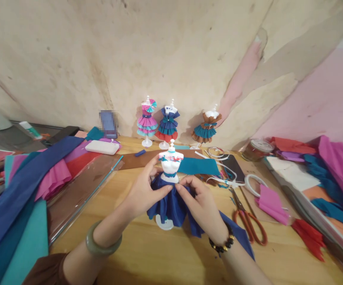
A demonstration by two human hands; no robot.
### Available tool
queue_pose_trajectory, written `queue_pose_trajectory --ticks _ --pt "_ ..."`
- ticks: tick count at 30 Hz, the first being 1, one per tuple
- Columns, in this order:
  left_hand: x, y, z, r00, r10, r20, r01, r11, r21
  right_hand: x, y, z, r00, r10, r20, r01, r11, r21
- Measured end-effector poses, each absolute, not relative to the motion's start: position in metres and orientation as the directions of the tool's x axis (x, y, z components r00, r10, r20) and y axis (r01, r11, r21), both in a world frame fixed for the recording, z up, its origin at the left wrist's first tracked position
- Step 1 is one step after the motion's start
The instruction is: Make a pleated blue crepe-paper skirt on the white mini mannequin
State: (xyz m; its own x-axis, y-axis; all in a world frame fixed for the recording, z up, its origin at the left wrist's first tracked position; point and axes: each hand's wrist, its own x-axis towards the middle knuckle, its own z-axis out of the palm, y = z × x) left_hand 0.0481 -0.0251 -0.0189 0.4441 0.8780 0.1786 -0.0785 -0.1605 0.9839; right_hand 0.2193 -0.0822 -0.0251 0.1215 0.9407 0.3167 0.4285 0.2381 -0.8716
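A small white dress form stands upright on a round base in front of me, with torn teal and red bits across its chest. Dark blue fabric is gathered round its waist like a skirt, and a loose strip of it trails to the right under my wrist. My left hand wraps the form's left side, its thumb pressing the fabric at the waist. On the other side my right hand pinches the gathered blue fabric between thumb and fingers. Some teal cloth shows beneath the blue hem.
Three small dressed forms, one in a pink dress, stand against the wall. Orange-handled scissors lie at right near a pink fabric roll. Fabric strips pile at left beside a white flat case. A glass jar stands back right.
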Motion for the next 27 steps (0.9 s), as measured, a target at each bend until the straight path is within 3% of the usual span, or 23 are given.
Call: queue_pose_trajectory --ticks 11,22,27 --pt "0.048 -0.022 -0.021 0.446 0.88 0.163 -0.086 -0.14 0.986 0.218 -0.084 -0.028 0.078 0.946 0.316 0.402 0.26 -0.878" --pt "0.044 -0.014 -0.023 0.495 0.855 0.155 -0.083 -0.13 0.988 0.241 -0.08 -0.02 0.028 0.992 0.126 0.247 0.116 -0.962" --pt "0.051 -0.009 -0.023 0.551 0.83 0.091 -0.068 -0.064 0.996 0.25 -0.085 -0.016 -0.032 0.994 0.107 0.351 0.112 -0.93"
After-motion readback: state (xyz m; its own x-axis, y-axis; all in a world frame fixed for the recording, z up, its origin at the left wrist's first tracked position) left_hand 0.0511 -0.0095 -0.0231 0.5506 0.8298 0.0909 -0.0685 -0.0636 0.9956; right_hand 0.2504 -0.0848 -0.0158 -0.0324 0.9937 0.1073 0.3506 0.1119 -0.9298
